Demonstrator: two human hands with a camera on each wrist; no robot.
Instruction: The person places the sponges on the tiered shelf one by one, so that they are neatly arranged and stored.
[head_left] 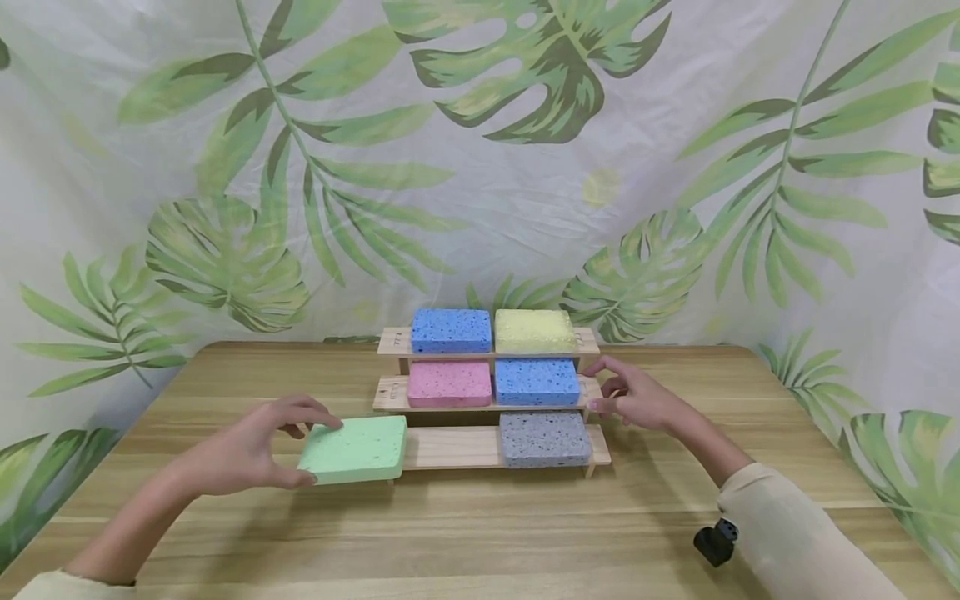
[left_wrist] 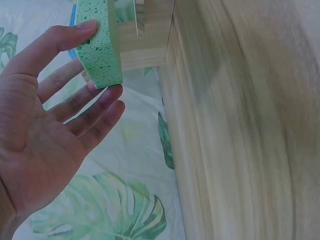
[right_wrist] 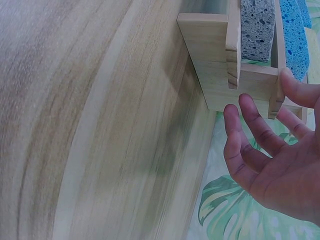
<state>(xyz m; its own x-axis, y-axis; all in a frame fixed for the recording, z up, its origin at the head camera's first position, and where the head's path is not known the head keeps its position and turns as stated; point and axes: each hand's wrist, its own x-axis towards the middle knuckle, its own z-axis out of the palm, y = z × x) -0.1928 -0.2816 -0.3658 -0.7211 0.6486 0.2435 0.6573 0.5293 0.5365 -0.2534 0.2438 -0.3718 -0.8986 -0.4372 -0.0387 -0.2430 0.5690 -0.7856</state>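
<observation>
My left hand [head_left: 258, 446] pinches a light green sponge [head_left: 356, 448] between thumb and fingers. The sponge overlaps the left end of the bottom step of a three-step wooden rack [head_left: 453, 450]. In the left wrist view, the thumb presses one broad face of the green sponge [left_wrist: 100, 55], with fingertips at its other side. My right hand [head_left: 637, 396] grips the right end of the middle step, thumb at the front corner and index finger behind. Its other fingers curve loosely below in the right wrist view. A grey sponge [head_left: 545, 439] sits on the bottom step's right.
A pink sponge [head_left: 449, 384] and a blue sponge [head_left: 536, 382] lie on the middle step. Above them, another blue sponge [head_left: 451, 332] and a yellow sponge [head_left: 534, 332] rest on the top step. The wooden table [head_left: 480, 533] meets a leaf-patterned cloth [head_left: 510, 217] behind.
</observation>
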